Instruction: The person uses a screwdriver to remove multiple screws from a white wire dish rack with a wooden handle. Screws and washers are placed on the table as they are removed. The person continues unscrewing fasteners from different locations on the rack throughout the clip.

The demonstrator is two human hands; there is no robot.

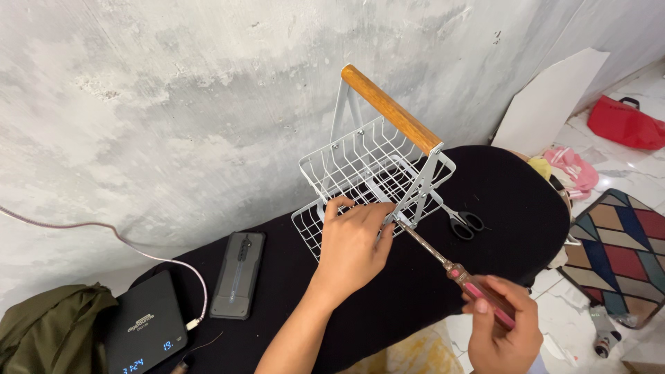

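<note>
Two tiers of the white wire basket rack [360, 166] already stand joined to their slanted side bars, with the wooden handle [390, 108] fixed across the top, so we judge the frame largely put together. The rack sits on the black table [499, 201], toward its back edge, close to the grey wall [173, 104]. Our left hand [352, 242] is closed around the front rim of the lower basket, fingers curled over the wire and steadying it. Our right hand [504, 325] is wrapped around the pink handle of the screwdriver [443, 262], whose tip meets the foot of the near side bar where it joins the lower basket. We take that joint to be the one in hand; whether its screw is seated we cannot tell, as the left fingers cover part of it. The fastenings on the far side are hidden too. Scissors [463, 221] lie just beside the rack, and a dark phone [237, 274] and a small black device [145, 325] with a cable rest well apart to the left
</note>
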